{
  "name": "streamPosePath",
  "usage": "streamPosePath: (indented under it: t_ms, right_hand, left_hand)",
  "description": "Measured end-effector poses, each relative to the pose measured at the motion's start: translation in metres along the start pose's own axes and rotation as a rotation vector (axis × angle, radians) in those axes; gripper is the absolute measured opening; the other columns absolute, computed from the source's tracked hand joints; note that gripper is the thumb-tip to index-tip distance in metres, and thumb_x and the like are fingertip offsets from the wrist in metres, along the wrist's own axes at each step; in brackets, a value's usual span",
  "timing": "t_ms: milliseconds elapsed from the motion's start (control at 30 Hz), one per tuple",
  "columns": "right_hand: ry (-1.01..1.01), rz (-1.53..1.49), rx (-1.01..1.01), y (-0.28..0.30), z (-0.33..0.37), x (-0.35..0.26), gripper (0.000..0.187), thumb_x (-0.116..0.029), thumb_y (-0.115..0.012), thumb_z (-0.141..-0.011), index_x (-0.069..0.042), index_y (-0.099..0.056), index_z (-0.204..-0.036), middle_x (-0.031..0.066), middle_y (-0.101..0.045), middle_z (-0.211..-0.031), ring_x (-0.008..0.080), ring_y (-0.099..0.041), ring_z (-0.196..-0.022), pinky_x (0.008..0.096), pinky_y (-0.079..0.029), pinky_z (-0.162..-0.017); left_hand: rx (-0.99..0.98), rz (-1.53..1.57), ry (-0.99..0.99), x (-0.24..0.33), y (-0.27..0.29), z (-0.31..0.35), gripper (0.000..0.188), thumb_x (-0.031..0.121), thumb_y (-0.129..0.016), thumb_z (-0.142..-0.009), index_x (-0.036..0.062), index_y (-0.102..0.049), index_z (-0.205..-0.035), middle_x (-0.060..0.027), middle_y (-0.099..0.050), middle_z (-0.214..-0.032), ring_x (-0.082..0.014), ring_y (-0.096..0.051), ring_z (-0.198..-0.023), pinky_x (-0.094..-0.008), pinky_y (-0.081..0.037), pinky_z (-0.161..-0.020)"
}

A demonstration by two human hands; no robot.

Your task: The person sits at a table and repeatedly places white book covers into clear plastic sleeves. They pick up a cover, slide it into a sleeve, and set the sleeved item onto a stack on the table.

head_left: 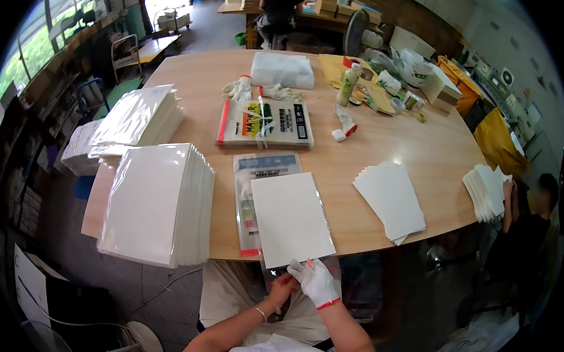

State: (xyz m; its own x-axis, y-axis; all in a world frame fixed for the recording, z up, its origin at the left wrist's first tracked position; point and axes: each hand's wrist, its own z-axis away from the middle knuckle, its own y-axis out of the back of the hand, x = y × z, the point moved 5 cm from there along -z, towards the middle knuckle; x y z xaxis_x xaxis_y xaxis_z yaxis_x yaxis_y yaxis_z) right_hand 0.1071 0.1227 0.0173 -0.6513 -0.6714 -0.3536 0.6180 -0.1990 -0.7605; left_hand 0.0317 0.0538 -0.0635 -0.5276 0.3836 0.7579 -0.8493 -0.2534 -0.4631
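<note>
Far left on the wooden tabletop (pixel 384 143): 2 tall stacks of white sheets in clear sleeves, rear stack (pixel 133 116) and front stack (pixel 145 201). Next, a pile of printed packs (pixel 265 122) with a red edge, white gloves (pixel 238 88) just behind. Nearer, a printed bag (pixel 246 196) lies flat, partly under the white sheet (pixel 293 217) in a clear sleeve, which sits at the near edge. Hands both there: bare left hand (pixel 282 289) below the sheet, fingers curled, can't tell if gripping; gloved right hand (pixel 317 283) half open, fingertips at the sheet's lower edge, hold unclear. Right of that, a bottle (pixel 348 84) farther back, then a fanned pile of white sheets (pixel 394 203). Far right, another stack (pixel 486 192), touched by another person's hand (pixel 510 192).
</note>
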Motion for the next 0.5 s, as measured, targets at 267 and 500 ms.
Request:
streamPosePath:
  t_ms: [267,500]
  right_hand:
    - [0.576,1.574,-0.184,-0.046,0.047,-0.011,0.013,-0.012,-0.055,-0.079,-0.002,-0.058,-0.086,0.0113,-0.057,-0.079,0.0216,-0.057,-0.069,0.0330,-0.045,-0.057]
    - [0.755,2.046,-0.450,-0.075,0.033,0.051,0.014,-0.012,-0.061,-0.066,-0.003,-0.055,-0.075,0.0140,-0.051,-0.081,0.0315,-0.054,-0.078,0.0392,-0.045,-0.068]
  left_hand:
    - [-0.032,-0.069,0.103,0.055,0.045,0.036,0.043,0.035,-0.043,-0.090,0.0046,-0.047,-0.120,-0.0081,-0.056,-0.112,-0.0192,-0.054,-0.102,-0.0316,-0.044,-0.080]
    - [0.193,0.095,0.014,0.039,0.050,0.045,0.041,0.034,-0.039,-0.090,0.0004,-0.054,-0.108,-0.0069,-0.059,-0.104,-0.0165,-0.057,-0.094,-0.0302,-0.047,-0.076]
